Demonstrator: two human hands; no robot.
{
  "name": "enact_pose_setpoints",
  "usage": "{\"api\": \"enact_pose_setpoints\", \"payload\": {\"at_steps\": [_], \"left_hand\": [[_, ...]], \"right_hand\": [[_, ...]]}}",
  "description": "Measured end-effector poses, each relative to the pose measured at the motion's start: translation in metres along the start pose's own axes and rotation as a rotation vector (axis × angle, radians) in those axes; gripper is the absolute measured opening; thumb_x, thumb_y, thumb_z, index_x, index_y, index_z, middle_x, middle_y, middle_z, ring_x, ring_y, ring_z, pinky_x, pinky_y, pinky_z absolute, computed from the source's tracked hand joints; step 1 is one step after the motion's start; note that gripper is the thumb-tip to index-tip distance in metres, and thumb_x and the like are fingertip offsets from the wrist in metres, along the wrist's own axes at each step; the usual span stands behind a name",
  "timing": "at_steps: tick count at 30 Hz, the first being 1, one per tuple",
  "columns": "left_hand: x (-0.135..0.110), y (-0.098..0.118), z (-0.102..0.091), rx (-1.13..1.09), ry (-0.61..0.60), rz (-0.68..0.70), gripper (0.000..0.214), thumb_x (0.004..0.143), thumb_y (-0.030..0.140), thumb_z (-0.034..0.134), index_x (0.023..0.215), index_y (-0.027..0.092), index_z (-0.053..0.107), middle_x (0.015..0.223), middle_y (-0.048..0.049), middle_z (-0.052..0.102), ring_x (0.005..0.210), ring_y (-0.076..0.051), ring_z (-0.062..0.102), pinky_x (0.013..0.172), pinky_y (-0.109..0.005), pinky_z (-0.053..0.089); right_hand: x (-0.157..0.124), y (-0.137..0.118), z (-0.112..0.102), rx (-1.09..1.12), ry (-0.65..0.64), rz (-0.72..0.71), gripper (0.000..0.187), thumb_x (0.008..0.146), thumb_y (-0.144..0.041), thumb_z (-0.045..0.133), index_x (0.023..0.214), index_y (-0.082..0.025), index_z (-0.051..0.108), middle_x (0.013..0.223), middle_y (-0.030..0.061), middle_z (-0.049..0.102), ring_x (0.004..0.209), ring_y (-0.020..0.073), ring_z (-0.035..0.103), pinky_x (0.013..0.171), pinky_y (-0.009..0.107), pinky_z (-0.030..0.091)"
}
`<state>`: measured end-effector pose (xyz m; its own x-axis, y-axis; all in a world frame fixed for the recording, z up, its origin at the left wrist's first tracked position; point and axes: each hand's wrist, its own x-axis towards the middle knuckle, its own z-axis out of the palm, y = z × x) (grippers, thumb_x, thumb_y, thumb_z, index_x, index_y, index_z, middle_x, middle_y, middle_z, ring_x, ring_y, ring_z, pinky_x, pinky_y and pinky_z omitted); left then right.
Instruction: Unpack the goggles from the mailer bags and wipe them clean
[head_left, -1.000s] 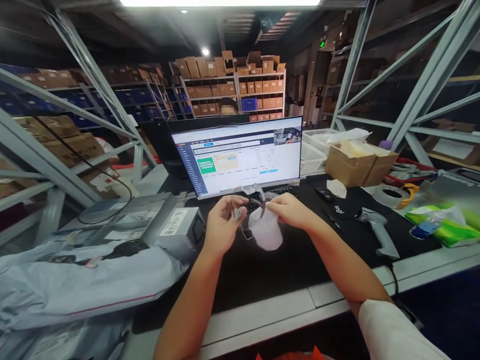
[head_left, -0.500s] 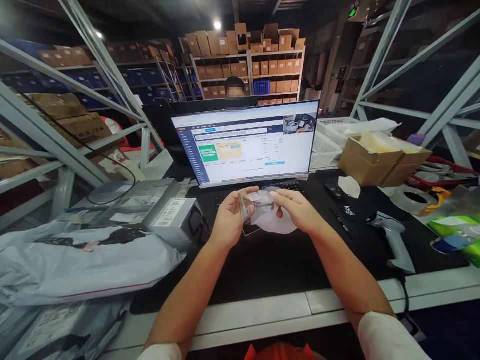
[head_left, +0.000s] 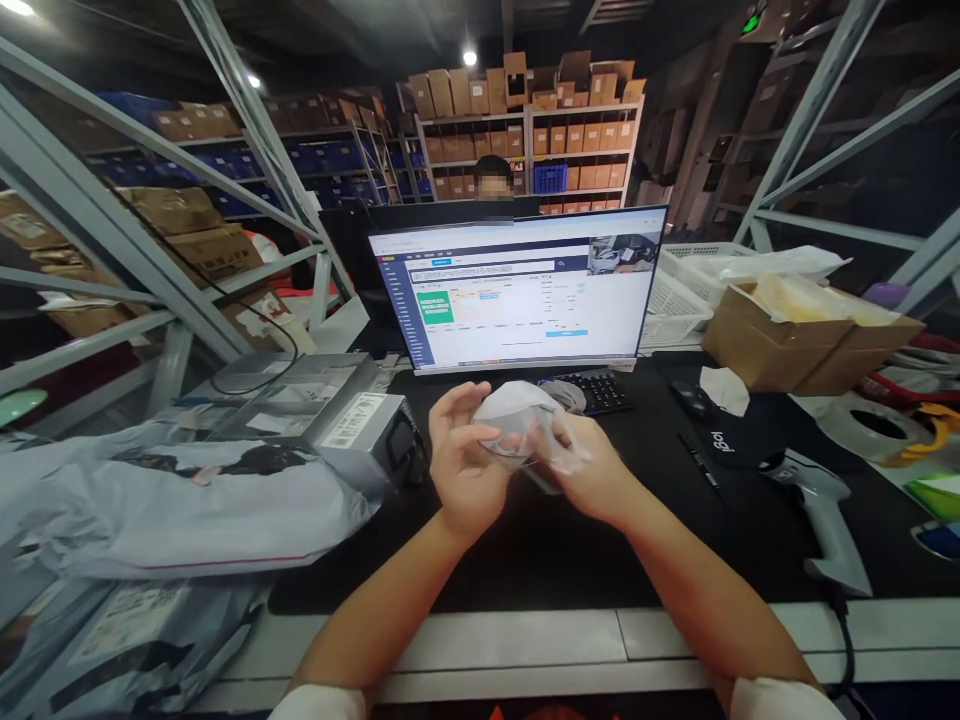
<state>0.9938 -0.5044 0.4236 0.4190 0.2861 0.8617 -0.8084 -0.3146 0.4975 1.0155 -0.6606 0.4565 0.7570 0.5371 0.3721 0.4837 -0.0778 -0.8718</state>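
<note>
Above the black desk mat, in front of the monitor, both my hands hold a small clear plastic bag with a white part [head_left: 514,402]. My left hand [head_left: 469,470] grips its left side, fingers curled around it. On the other side, my right hand [head_left: 592,470] pinches the clear film. What lies inside the bag cannot be made out. Just behind my hands, a crumpled piece of clear plastic [head_left: 564,396] rests at the left of the black keyboard [head_left: 606,392].
A lit monitor [head_left: 517,300] stands behind my hands. Grey boxes [head_left: 367,425] and a white plastic mailer bag [head_left: 217,510] lie left. At right are a pen [head_left: 699,462], mouse [head_left: 694,402], barcode scanner [head_left: 821,510], tape roll [head_left: 870,430] and cardboard box [head_left: 780,340]. A person sits beyond the monitor.
The plastic bag has been turned, so its white part now faces up instead of hanging below my right hand. My hands have moved slightly closer to me. The camera view has shifted left.
</note>
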Motion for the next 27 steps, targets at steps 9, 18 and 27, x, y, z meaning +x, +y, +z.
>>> {"api": "enact_pose_setpoints", "payload": {"at_steps": [9, 18, 27], "left_hand": [[0.021, -0.003, -0.02, -0.308, -0.603, -0.521, 0.023, 0.077, 0.013, 0.08, 0.096, 0.024, 0.071, 0.134, -0.0088, 0.057, 0.117, -0.027, 0.067, 0.1, -0.04, 0.056], [0.017, -0.005, -0.013, -0.239, -0.615, -0.8, 0.062, 0.066, 0.033, 0.089, 0.122, 0.024, 0.064, 0.132, -0.0136, 0.063, 0.119, -0.032, 0.064, 0.096, -0.041, 0.057], [0.017, 0.004, -0.025, 0.302, -0.409, 0.129, 0.025, 0.079, 0.017, 0.073, 0.102, 0.026, 0.066, 0.122, -0.0066, 0.057, 0.12, -0.027, 0.058, 0.105, -0.047, 0.048]], "right_hand": [[-0.007, 0.001, -0.052, 0.005, -0.108, 0.121, 0.028, 0.089, -0.043, 0.063, 0.075, -0.018, 0.061, 0.069, -0.0016, 0.059, 0.064, 0.0128, 0.051, 0.06, 0.025, 0.037], [0.008, 0.014, -0.035, 0.409, -0.141, 0.177, 0.032, 0.087, -0.038, 0.059, 0.062, -0.018, 0.053, 0.057, -0.0039, 0.051, 0.054, 0.0097, 0.044, 0.055, 0.024, 0.034], [0.013, 0.021, -0.023, 0.798, 0.224, 0.245, 0.032, 0.079, -0.04, 0.071, 0.064, -0.018, 0.053, 0.059, -0.0043, 0.048, 0.054, 0.0088, 0.04, 0.053, 0.022, 0.032]]}}
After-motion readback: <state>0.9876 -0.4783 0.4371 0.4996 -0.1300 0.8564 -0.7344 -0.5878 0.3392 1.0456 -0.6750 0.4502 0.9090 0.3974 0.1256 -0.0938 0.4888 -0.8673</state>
